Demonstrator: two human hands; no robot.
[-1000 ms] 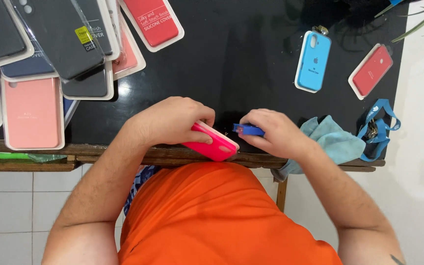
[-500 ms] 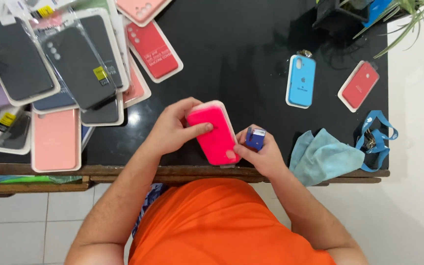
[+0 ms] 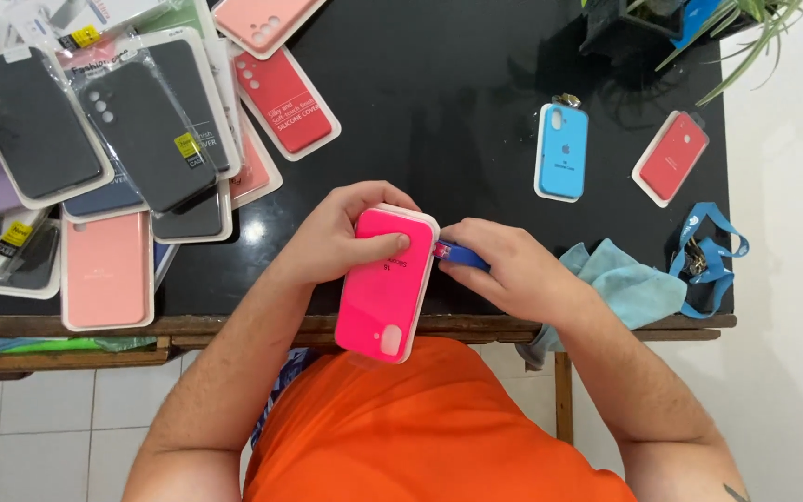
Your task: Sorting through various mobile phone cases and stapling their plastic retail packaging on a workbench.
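The hot-pink phone case [image 3: 385,284], in its white card backing, is held above the near edge of the black desk [image 3: 439,102], just in front of the person's orange shirt [image 3: 420,428], with its camera cut-out end pointing toward the body. The left hand [image 3: 341,237] has a closed grip on it: fingers curl round the far end and left side, and the thumb lies flat across the pink face. The right hand [image 3: 504,270] is closed around a small blue tool [image 3: 462,254], whose tip touches the right edge of the case's backing near the top. Just right of that hand a light blue cloth [image 3: 629,288] lies crumpled at the desk's edge, and beside it sits a blue lanyard with keys [image 3: 704,260]. Farther back on the desk, well apart from the hands, lie a sky-blue phone case [image 3: 561,151] and a red phone case [image 3: 671,156], each on a white card. To the left a red packaged case [image 3: 283,100] lies near the centre, and beyond it spreads an overlapping heap of packaged cases, among them two black cases [image 3: 146,135] in clear wrap and a salmon-pink case [image 3: 106,270] near the front edge. A green plant [image 3: 745,23] reaches in at the far right corner.
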